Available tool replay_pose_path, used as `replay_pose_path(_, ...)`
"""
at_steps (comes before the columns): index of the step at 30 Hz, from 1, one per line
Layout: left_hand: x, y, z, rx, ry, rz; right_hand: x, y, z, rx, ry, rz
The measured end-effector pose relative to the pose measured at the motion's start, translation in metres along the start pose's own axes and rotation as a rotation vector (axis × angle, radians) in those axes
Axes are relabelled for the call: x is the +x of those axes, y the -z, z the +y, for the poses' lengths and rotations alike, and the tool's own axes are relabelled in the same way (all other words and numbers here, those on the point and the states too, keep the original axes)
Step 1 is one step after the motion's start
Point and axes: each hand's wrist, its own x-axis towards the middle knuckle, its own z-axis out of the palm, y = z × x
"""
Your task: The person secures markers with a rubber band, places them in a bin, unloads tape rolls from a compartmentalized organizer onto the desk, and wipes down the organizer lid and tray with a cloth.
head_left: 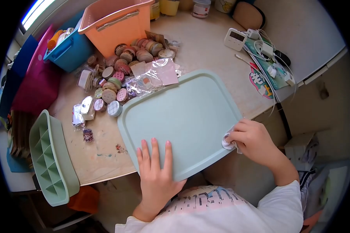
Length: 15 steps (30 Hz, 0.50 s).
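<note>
A pale green tray-like lid (pixel 179 112) with a raised rim lies at the table's front edge, its near corner reaching past the edge. My left hand (pixel 155 174) rests on its near left part, fingers spread flat. At the lid's right corner my right hand (pixel 256 141) has its fingers closed on a crumpled white cloth (pixel 228 141), which touches the rim. Behind the lid, a clear plastic packet with a pink card (pixel 165 70) lies against its far edge, beside a pile of tape rolls (pixel 109 95).
A green divided box (pixel 66 159) stands at the left edge. An orange bin (pixel 120 29), a blue basket (pixel 72 50) and a magenta bin (pixel 37 85) are at the back left. A white clock (pixel 235 39), cables and chargers (pixel 267 49) lie at the right.
</note>
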Motion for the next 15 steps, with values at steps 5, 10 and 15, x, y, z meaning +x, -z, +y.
replay_pose_path(5,-0.002,0.0,-0.001,-0.007,-0.002,0.012,0.072,-0.04,0.031,0.086,0.019,0.22)
replay_pose_path(10,-0.002,-0.001,0.0,0.007,-0.006,0.021,0.149,-0.054,0.05,0.007,0.054,0.331)
replay_pose_path(15,-0.001,0.001,0.002,-0.002,0.002,0.026,0.104,-0.044,0.047,0.105,0.056,0.311)
